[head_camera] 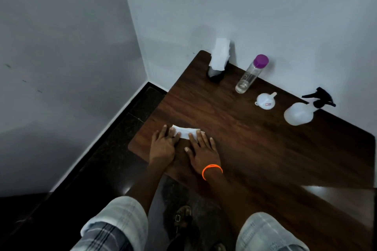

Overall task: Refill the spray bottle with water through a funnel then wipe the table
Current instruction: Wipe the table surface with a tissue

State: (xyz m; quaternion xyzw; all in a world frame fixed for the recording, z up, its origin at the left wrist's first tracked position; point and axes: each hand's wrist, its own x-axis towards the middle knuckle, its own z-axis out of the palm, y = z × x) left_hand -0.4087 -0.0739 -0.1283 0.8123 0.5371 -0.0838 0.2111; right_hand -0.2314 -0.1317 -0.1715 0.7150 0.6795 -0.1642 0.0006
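A white tissue [186,132] lies flat on the dark wooden table [255,149] near its left front corner. My left hand [163,144] and my right hand [201,154] both press their fingers down on it, palms flat. The white spray bottle [299,112] with a black trigger head stands at the far right by the wall. A small white funnel [265,100] lies on its side to the left of it. A clear water bottle [250,75] with a purple cap stands further left, with a little water in it.
A dark holder with white tissues [217,61] sticking up stands at the table's far corner against the wall. White walls close in behind and to the left. Below the table edge lie a dark floor and my sandalled foot [181,218].
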